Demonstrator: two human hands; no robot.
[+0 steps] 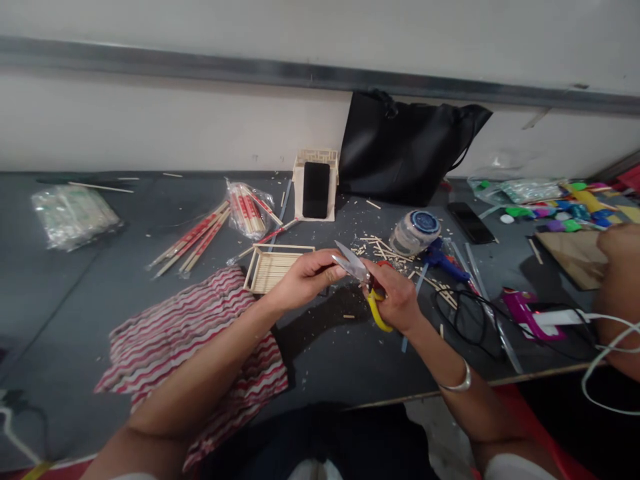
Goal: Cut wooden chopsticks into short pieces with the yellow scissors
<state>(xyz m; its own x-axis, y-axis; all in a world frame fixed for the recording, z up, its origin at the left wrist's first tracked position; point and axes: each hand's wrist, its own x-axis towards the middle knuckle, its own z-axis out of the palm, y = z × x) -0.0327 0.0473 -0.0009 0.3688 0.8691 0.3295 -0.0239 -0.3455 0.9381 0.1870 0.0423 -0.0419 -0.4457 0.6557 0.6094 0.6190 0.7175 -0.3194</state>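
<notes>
Striped cloth (185,333) near-left, both hands over the grey table (75,320): my right hand (395,300) closed round yellow-handled scissors (361,277), left hand (307,277) pinching something hidden at the blade tip, so fingertips risk a nick if blades close off-line

A black bag (405,150) leans against the wall at the back of the grey table (60,293). Left of it a phone (316,189) stands in a stick-built holder. A striped cloth (175,347) lies at the near edge. Wrapped chopsticks (195,239) lie left of centre, with a clear packet (73,215) further left. A jar (414,232), a second phone (471,222), a pink glue gun (525,313) and coloured scraps (565,212) lie to the right.
</notes>
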